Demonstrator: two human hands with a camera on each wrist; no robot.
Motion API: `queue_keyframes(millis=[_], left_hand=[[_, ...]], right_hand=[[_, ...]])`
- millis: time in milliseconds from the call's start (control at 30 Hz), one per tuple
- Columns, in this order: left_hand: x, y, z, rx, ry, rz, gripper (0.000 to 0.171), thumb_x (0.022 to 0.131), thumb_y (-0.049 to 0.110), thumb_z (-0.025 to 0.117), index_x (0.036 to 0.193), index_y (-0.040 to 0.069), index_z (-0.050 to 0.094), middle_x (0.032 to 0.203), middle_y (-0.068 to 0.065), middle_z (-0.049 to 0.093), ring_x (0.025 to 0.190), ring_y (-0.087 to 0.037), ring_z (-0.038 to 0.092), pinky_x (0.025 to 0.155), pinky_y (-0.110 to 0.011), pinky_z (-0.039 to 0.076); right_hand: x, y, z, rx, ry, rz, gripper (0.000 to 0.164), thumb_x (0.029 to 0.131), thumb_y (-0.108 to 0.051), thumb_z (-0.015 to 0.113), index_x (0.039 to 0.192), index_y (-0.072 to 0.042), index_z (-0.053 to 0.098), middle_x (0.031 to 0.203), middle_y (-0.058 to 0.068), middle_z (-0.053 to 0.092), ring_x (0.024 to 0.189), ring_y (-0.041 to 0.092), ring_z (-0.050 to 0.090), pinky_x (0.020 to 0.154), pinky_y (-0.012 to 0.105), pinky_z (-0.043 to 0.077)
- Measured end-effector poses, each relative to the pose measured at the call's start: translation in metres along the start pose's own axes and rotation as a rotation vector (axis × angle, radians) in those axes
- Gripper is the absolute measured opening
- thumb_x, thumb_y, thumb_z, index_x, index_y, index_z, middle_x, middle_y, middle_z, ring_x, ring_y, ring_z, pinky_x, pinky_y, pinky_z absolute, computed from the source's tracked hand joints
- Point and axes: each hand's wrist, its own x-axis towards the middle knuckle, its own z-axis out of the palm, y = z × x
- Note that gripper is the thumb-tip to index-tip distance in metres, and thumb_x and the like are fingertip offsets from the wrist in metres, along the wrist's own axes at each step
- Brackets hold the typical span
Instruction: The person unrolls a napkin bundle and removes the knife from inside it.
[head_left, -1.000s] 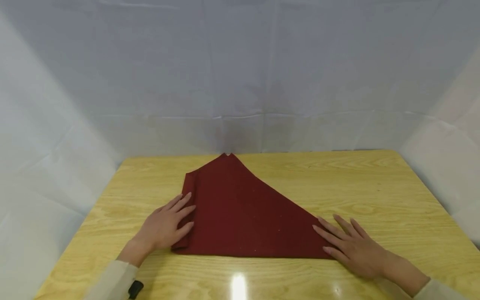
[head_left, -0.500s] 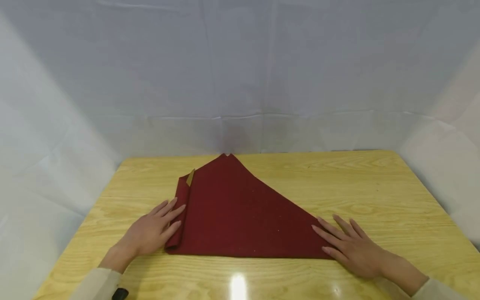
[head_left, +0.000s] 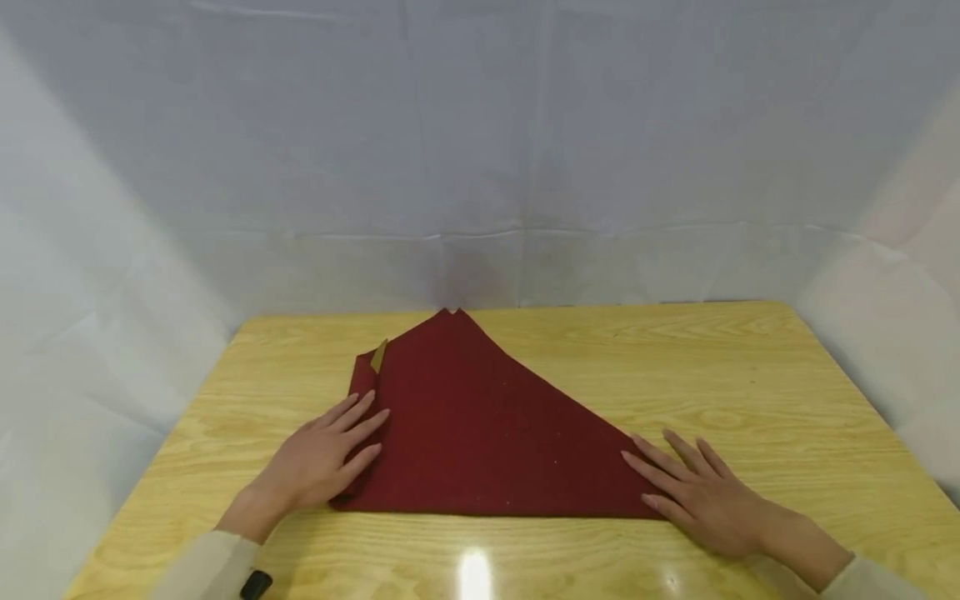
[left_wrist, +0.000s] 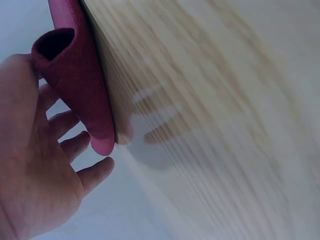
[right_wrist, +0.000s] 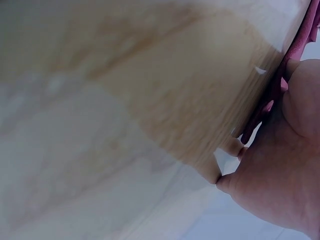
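Note:
A dark red folded cloth lies flat on the table, peaked at the far side and straight along the near edge. Its left side is turned over into a rounded, hollow fold. My left hand rests on that fold with fingers spread and extended, partly hiding it. A small tan triangle shows at the fold's far end. My right hand lies with straight, spread fingers over the cloth's right corner, the fingertips on the fabric and the palm beside it. Neither hand grips anything.
The glossy wood-grain table reflects a bright light near its front. Pale sheeting hangs behind it and along both sides. A black band shows at the left sleeve.
My left hand drew the left fold outward to the left, baring the tan triangle, then shifted back slightly right onto the fold. My right hand stayed in place.

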Motion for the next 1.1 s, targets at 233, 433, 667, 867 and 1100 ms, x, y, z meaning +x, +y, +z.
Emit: queue_keyframes(millis=[233,433,667,867,1100], left_hand=[[0.005,0.002,0.003,0.032,-0.029,-0.015,0.048,0.099,0.040,0.049,0.141,0.015,0.051,0.151,-0.012,0.034,0.138,-0.033,0.028,0.102,-0.052,0.035],[0.002,-0.001,0.003,0.040,-0.048,-0.040,0.049,0.098,0.039,0.051,0.140,0.013,0.052,0.151,-0.012,0.034,0.139,-0.034,0.026,0.102,-0.053,0.035],[-0.004,-0.008,0.004,0.029,-0.043,-0.065,0.048,0.098,0.039,0.051,0.139,0.015,0.053,0.152,-0.012,0.031,0.139,-0.033,0.025,0.101,-0.054,0.036],[-0.008,-0.013,0.003,0.017,-0.043,-0.087,0.048,0.098,0.040,0.049,0.139,0.015,0.054,0.152,-0.012,0.031,0.138,-0.033,0.027,0.102,-0.053,0.035],[-0.013,-0.017,-0.001,0.025,-0.029,-0.108,0.048,0.098,0.044,0.048,0.136,0.015,0.056,0.150,-0.013,0.035,0.136,-0.034,0.031,0.100,-0.053,0.037]], right_hand=[[-0.001,0.000,0.001,0.000,0.006,0.002,0.048,0.103,-0.035,0.042,0.150,-0.026,0.034,0.156,-0.001,0.024,0.140,0.040,0.015,0.100,0.067,0.017],[-0.001,0.001,0.002,0.001,-0.006,0.020,0.048,0.103,-0.037,0.041,0.150,-0.028,0.034,0.156,-0.002,0.023,0.141,0.039,0.014,0.101,0.066,0.015],[0.000,0.002,0.000,0.013,-0.018,0.011,0.049,0.103,-0.036,0.041,0.150,-0.026,0.033,0.157,-0.002,0.022,0.140,0.040,0.014,0.100,0.068,0.015],[0.000,0.002,0.000,0.005,-0.014,0.005,0.049,0.103,-0.036,0.041,0.150,-0.025,0.034,0.157,-0.001,0.022,0.140,0.041,0.015,0.100,0.069,0.016],[-0.001,0.000,-0.001,0.020,-0.013,0.004,0.049,0.103,-0.035,0.041,0.150,-0.025,0.034,0.157,-0.001,0.022,0.140,0.041,0.015,0.100,0.069,0.016]])
